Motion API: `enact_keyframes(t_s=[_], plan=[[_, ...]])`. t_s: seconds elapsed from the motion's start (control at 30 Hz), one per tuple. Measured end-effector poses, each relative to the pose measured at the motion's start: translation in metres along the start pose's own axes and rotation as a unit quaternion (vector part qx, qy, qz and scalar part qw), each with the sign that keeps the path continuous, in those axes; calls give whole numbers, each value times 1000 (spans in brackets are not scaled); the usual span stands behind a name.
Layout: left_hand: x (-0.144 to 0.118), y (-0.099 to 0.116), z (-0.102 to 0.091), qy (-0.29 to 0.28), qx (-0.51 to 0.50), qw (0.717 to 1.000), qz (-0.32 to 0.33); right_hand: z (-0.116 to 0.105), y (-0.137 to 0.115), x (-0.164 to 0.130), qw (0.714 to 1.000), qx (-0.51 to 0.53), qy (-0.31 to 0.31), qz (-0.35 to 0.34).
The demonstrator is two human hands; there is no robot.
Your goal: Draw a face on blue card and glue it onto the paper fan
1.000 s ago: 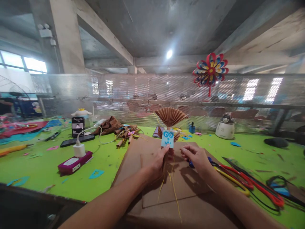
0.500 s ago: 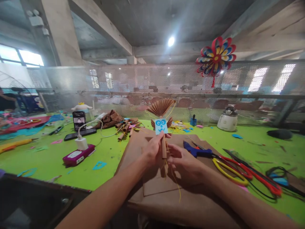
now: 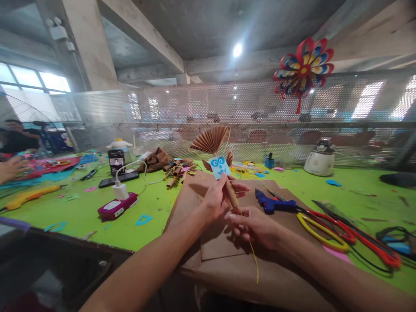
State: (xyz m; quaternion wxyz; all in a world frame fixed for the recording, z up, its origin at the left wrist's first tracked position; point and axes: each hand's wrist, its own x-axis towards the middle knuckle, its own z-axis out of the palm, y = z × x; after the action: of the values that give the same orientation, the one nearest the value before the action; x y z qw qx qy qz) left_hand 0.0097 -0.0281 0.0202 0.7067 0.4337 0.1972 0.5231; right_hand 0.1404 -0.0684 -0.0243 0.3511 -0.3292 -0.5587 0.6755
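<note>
A brown paper figure is held upright and tilted over the brown cardboard (image 3: pixel 224 249). It has a pleated fan (image 3: pixel 210 139) on top, a light-blue card face (image 3: pixel 220 166) with drawn blue features, and a rolled-paper tube (image 3: pixel 231 195) as its body. My left hand (image 3: pixel 216 198) is closed around the tube just under the face, thumb at the card's lower edge. At the tube's lower end, my right hand (image 3: pixel 253 223) pinches with thumb and fingers; a yellow string (image 3: pixel 255 260) hangs below it. The pinched part is largely hidden by the fingers.
On the right lie a blue glue gun (image 3: pixel 274 204), scissors with yellow and red handles (image 3: pixel 320 234), and red-handled scissors (image 3: pixel 377 245). A purple power strip (image 3: pixel 117 206), a propped phone (image 3: pixel 116 163) and several paper rolls (image 3: pixel 177 171) are left. Another person's hand (image 3: pixel 11 168) shows far left.
The figure has tilted, its fan leaning left and its lower end swinging right. My right hand has moved from loosely beside the tube to pinching at its lower end. The view has shifted left.
</note>
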Motion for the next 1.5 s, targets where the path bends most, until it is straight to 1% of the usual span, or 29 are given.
enact_keyframes(t_s=[0.1, 0.2, 0.27, 0.37, 0.43, 0.53, 0.57, 0.6, 0.63, 0.7, 0.73, 0.77, 0.83, 0.93, 1.0, 1.07, 1.17, 1.23, 1.37, 1.43, 1.5], plan=[[-2, 0, 2, -6, -13, 1000, -5, 5, 0, -2, 999, -44, 23, 0], [1, 1, 0, -7, -27, 1000, 11, 5, -1, -5, 987, -134, 84, -29], [4, 3, -3, -6, -36, 999, 23, 2, -4, -6, 967, -212, 127, -57], [7, 6, -8, -6, -44, 999, 32, -5, -10, -7, 934, -300, 165, -105], [7, 7, -11, -12, -43, 998, 32, -10, -16, -8, 919, -323, 183, -135], [8, 7, -15, -21, -37, 999, 28, -14, -22, -9, 902, -329, 220, -174], [9, 6, -16, -21, -35, 999, 28, -15, -23, -10, 901, -319, 233, -179], [9, 5, -17, -20, -33, 999, 27, -14, -23, -11, 908, -296, 239, -174], [10, 4, -18, -19, -31, 999, 26, -13, -23, -11, 923, -262, 235, -158], [11, 3, -20, -20, -25, 999, 19, -9, -23, -13, 954, -192, 203, -107], [12, 2, -20, -22, -21, 999, 14, -7, -22, -13, 964, -172, 187, -82], [12, 2, -21, -24, -16, 1000, 10, -5, -22, -14, 967, -167, 181, -64], [12, 2, -21, -29, -2, 1000, 6, -4, -22, -14, 963, -180, 197, -47], [11, 3, -22, -32, 24, 999, 8, -7, -21, -14, 959, -163, 226, -48], [10, 5, -23, -32, 39, 999, 17, -7, -17, -13, 965, -136, 220, -43], [8, 6, -23, -31, 49, 998, 27, -4, -12, -12, 975, -118, 188, -23], [6, 10, -21, -33, 63, 997, 32, 4, -6, -12, 988, -106, 109, 5], [4, 11, -18, -37, 70, 997, 27, 8, -4, -13, 991, -118, 66, 11], [1, 11, -15, -45, 71, 996, 17, 8, -6, -14, 983, -183, 27, 7], [1, 11, -15, -48, 68, 996, 14, 8, -5, -15, 973, -229, 10, -10], [1, 12, -16, -50, 64, 997, 7, 8, -5, -15, 957, -288, 12, -39]])
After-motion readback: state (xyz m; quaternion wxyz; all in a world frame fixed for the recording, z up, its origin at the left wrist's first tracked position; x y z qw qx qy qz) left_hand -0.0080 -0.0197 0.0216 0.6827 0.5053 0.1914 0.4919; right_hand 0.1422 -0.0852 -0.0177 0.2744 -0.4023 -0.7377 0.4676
